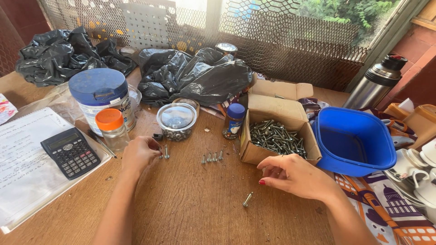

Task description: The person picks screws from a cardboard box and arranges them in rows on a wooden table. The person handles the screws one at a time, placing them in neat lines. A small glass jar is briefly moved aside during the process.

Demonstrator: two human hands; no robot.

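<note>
My left hand [140,153] rests on the wooden table [190,213] with its fingertips pinched on a small bolt [161,153]; another bolt [166,152] stands just beside it. A short row of upright bolts [211,157] stands in the middle. My right hand [293,174] lies curled on the table next to an open cardboard box [272,113] filled with bolts [277,137]; whether it holds anything is hidden. One loose bolt [247,199] lies near that hand.
A glass-lidded bowl of small metal parts [176,121], a blue-capped jar [234,120], an orange-capped jar [111,128], a big blue-lidded tin [101,97], a calculator [70,152] on a notebook [22,177], a blue plastic tub [354,140], black bags [195,75], a steel flask [377,81].
</note>
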